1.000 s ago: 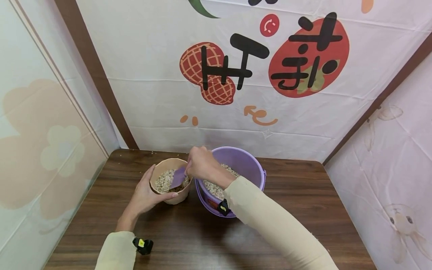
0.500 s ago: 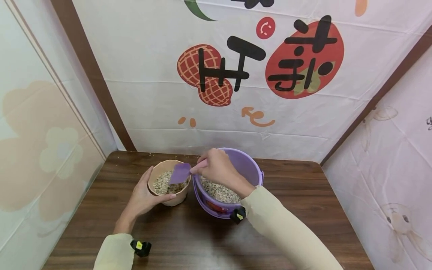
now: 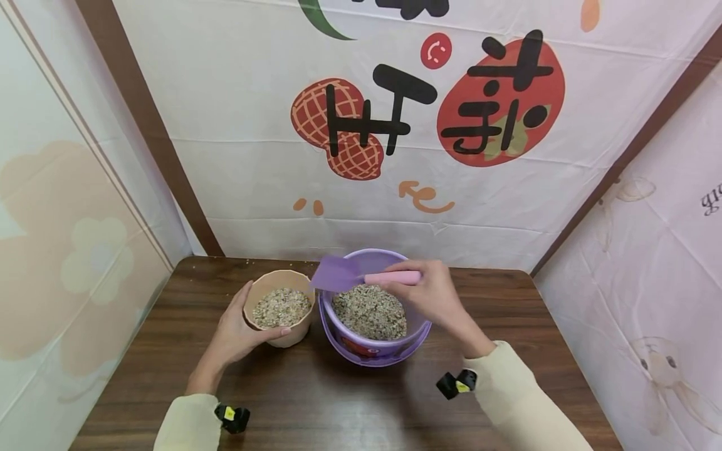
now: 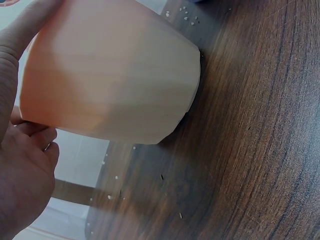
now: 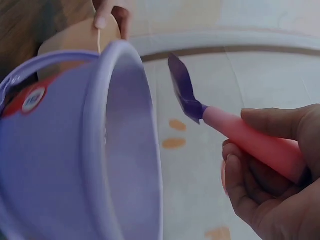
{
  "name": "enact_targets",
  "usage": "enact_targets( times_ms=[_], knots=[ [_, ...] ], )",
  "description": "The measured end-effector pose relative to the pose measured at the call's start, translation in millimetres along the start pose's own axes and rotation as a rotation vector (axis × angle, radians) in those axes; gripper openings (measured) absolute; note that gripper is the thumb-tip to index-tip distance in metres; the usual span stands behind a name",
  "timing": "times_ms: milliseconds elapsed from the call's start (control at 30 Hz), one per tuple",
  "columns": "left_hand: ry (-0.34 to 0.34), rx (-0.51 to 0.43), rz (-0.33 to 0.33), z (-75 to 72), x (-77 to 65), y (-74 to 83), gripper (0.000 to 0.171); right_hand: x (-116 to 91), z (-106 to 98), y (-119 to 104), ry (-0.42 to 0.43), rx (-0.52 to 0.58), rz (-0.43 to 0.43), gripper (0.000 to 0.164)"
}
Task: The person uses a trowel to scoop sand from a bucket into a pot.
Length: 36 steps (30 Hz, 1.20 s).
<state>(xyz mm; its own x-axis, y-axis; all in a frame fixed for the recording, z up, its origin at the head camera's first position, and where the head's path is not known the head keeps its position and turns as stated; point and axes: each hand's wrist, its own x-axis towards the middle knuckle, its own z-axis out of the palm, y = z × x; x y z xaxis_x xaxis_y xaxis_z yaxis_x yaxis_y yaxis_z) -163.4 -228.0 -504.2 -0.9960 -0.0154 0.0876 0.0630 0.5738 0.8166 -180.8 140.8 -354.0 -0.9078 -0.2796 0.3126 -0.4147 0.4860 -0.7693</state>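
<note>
My left hand (image 3: 237, 332) grips a beige pot (image 3: 292, 338), thumb along the near rim and fingers around the far left side. Pale, grain-like loose bits (image 3: 282, 307) lie inside it. My right hand (image 3: 437, 294) holds a small shovel by its pink handle (image 3: 392, 277). The shovel's purple blade (image 3: 336, 274) hangs above the left rim of a purple bucket (image 3: 416, 316), between bucket and pot. No load shows on the blade. More speckled grain (image 3: 369, 313) fills the bucket's lower part. In the right wrist view, thumb and fingers close around the pink handle (image 5: 250, 142).
Pot and bucket stand side by side on a dark wood table (image 3: 282, 401), near its back edge. A printed cloth wall (image 3: 254, 188) rises directly behind. Stray grains (image 4: 116, 177) are scattered around the pot. The bucket's handle hangs down at its front.
My right hand has lifted the shovel out of the pot and moved right over the bucket, the blade turning more level. My left hand keeps its hold on the pot.
</note>
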Motion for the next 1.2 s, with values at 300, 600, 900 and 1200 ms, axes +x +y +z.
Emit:
enact_targets(
  times_ms=[300, 600, 900, 1200],
  knots=[
    [0.009, 0.003, -0.003, -0.2, 0.4, 1.5, 0.135, -45, -61, 32, 0.165, 0.083, 0.173, 0.030],
    [-0.006, 0.012, -0.017, -0.5, 0.6, 5.4, 0.135, -84, -102, 66, 0.406, 0.096, 0.373, 0.043],
    [-0.005, 0.011, -0.021, -0.9, 1.0, 5.6, 0.134, -116, -95, 122, 0.601, -0.050, 0.467, 0.038],
    [-0.010, 0.007, -0.027, -0.7, 0.9, 6.9, 0.135, -140, -58, 189, 0.669, -0.133, 0.475, 0.032]
  ],
)
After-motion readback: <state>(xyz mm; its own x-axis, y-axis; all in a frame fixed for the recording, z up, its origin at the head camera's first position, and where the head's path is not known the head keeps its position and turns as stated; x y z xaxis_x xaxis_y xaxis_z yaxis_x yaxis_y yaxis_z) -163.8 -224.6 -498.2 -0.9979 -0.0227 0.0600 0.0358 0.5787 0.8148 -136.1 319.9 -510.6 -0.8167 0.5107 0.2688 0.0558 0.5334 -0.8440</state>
